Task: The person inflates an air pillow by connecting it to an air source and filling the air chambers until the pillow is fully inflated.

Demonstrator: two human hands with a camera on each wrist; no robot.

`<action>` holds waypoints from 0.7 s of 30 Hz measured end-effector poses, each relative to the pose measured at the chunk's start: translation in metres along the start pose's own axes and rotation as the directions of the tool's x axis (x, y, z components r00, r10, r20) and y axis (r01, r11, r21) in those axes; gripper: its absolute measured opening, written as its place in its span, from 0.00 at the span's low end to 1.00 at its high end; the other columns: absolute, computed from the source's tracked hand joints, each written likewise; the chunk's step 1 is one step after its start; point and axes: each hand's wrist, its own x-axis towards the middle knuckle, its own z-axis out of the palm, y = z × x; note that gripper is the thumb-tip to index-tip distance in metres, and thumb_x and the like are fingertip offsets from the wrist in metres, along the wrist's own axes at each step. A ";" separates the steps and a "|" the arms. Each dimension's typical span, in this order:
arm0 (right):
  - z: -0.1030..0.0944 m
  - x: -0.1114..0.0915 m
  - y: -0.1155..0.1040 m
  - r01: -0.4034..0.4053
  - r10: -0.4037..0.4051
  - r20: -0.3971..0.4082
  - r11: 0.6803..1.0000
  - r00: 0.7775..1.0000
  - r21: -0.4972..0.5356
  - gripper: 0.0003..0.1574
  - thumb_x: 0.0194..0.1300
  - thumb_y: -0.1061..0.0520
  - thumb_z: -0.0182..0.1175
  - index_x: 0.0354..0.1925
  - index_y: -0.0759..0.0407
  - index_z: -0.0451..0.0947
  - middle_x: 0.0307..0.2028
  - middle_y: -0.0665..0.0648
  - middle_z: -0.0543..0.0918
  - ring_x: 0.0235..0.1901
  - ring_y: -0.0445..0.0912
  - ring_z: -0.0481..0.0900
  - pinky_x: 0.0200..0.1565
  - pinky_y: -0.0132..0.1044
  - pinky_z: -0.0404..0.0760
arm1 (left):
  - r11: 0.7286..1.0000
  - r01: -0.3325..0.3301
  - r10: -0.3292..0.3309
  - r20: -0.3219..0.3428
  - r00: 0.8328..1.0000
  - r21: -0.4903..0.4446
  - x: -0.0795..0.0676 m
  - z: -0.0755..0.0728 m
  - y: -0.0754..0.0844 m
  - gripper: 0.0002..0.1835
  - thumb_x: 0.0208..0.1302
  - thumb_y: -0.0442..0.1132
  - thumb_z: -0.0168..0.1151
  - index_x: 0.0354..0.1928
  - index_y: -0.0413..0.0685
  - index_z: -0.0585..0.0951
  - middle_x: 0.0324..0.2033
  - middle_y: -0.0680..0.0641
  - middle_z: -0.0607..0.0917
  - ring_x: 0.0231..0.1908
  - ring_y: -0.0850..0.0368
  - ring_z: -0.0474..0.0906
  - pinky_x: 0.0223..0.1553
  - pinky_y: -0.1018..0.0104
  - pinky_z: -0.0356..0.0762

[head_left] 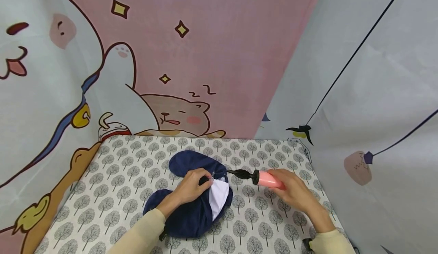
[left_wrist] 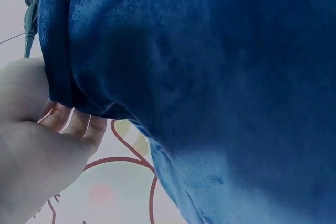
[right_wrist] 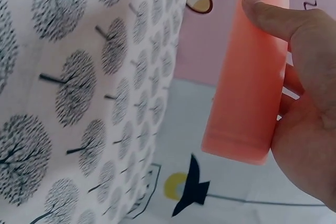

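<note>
One right hand point(head_left: 291, 188) around the pink pump point(head_left: 269, 180).

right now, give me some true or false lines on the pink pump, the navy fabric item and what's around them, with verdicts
1. The right grip holds the pink pump. True.
2. The pump's black end points away from the navy fabric item. False: it points toward it.
3. The navy fabric item lies on tree-print cloth. True.
4. No white part shows on the item. False: one shows beside the left grip.
</note>
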 end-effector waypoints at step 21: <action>0.009 0.015 -0.022 0.148 -0.148 0.015 0.975 0.989 -0.164 0.41 0.52 0.59 0.90 0.65 0.56 0.89 0.57 0.60 0.94 0.53 0.57 0.93 0.57 0.59 0.91 | 0.998 -0.034 0.033 0.018 0.999 0.058 0.005 -0.005 0.005 0.05 0.81 0.39 0.70 0.49 0.46 0.90 0.49 0.46 0.94 0.54 0.47 0.92 0.59 0.49 0.88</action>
